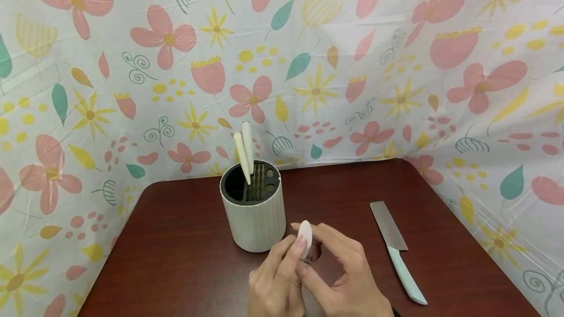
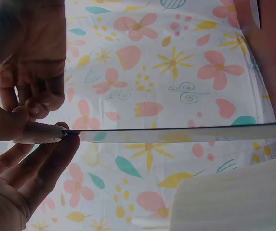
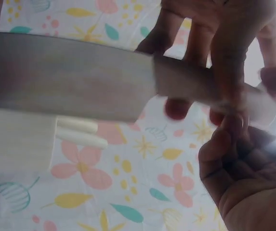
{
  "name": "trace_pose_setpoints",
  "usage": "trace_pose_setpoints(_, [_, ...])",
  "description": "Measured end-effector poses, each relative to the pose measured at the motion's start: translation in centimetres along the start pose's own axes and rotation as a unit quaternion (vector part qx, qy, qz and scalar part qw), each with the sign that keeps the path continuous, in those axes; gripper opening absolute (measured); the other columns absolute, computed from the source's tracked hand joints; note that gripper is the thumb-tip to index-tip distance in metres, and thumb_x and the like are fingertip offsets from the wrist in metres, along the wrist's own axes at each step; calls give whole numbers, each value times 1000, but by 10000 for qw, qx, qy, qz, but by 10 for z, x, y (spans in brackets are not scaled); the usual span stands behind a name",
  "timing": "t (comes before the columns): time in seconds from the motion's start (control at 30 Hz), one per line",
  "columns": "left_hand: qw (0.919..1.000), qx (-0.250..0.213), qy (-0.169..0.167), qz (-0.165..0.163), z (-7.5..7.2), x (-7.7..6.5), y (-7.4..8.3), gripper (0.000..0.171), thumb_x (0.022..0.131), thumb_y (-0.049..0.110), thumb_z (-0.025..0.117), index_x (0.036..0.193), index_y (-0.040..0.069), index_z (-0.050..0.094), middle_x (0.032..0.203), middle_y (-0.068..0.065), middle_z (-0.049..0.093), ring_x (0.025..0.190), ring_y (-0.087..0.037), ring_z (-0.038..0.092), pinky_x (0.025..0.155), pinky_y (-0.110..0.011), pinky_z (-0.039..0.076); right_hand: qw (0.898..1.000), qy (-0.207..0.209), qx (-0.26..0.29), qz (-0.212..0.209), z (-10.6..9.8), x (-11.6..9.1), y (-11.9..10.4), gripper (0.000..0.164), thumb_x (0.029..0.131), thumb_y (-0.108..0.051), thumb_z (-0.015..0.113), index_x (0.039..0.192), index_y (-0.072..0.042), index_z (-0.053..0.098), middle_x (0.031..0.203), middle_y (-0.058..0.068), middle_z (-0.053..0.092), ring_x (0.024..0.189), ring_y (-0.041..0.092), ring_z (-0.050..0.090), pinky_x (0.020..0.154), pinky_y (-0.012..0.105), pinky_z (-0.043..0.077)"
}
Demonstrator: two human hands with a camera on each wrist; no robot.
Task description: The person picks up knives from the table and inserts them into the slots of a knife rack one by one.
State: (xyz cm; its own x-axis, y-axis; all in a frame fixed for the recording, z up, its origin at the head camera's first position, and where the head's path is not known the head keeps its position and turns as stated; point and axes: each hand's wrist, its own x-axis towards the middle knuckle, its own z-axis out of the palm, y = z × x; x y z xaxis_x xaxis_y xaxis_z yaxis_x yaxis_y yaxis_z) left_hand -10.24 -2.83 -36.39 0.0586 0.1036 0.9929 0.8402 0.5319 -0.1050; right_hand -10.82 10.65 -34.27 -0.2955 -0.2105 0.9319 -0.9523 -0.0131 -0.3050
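Observation:
Both hands hold a kitchen knife (image 3: 65,79) with a broad metal blade and a pale handle, over the table's front part. In the head view only the white butt of its handle (image 1: 305,234) shows; the blade is hidden under the hands and points down toward the table. My left hand (image 1: 275,275) pinches the handle with thumb and fingers. On the other side, the right hand (image 1: 348,273) has its fingers curled about the same handle. Seen from the left wrist, the blade (image 2: 176,135) is nearly edge-on.
A white ribbed knife block (image 1: 253,224) with a black slotted top stands behind and left of the hands. Two pale handles (image 1: 248,148) stick up from it. To the right, a cleaver (image 1: 389,229) with a light-blue handle lies on the dark red table (image 1: 176,258). Flowered cloth hangs behind.

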Motion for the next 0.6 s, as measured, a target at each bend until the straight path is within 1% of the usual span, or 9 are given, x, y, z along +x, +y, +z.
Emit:
trace_pose_setpoints(0.07, [9999,-7,86,97,-1,4,-3,23,102,4,50,112,-14,61,84,-21,65,64,-16,62,55,-16,51,9998,12,173,-71,-2,0,5,36,89,1,67,122,13,62,82,7,57,76,11,53,65,21,44])
trace_pose_setpoints(0.1, [9998,-8,123,128,-1,6,-5,23,103,6,52,112,-14,61,84,-22,65,65,-16,63,55,-17,51,9998,31,173,-80,-3,-1,8,35,90,1,65,122,13,61,83,8,57,77,12,54,66,22,45])
trace_pose_setpoints(0.17, [9997,17,185,162,-2,9,-7,24,103,8,55,111,-14,60,83,-22,66,65,-18,63,54,-17,52,10000,75,-15,64,-4,-3,12,33,91,1,61,123,11,62,86,8,59,79,13,56,69,24,46])
trace_pose_setpoints(0.27, [9991,106,334,256,-4,17,-10,24,102,9,58,108,-14,60,81,-22,66,64,-19,64,54,-19,53,9980,135,-478,403,-6,-6,21,33,93,2,56,125,6,62,92,7,63,84,12,59,75,23,49])
trace_pose_setpoints(0.37, [9981,156,491,344,-7,27,-12,23,102,9,59,105,-13,60,78,-23,65,61,-20,63,53,-19,53,9924,120,-863,868,-7,-10,30,36,94,4,54,129,0,62,102,6,66,92,12,62,81,21,50])
trace_pose_setpoints(0.5, [9970,148,638,417,-11,37,-14,22,101,9,60,105,-13,59,75,-25,64,59,-21,63,50,-19,51,9827,66,-1156,1445,-8,-15,42,41,96,6,53,133,-7,61,116,5,67,104,12,62,90,19,49])
trace_pose_setpoints(0.6, [9959,176,747,487,-13,41,-17,22,100,9,62,103,-12,59,75,-26,65,59,-22,64,49,-20,52,9772,1,-1260,1708,-6,-20,50,42,96,6,54,135,-10,60,123,4,65,109,12,60,93,18,48])
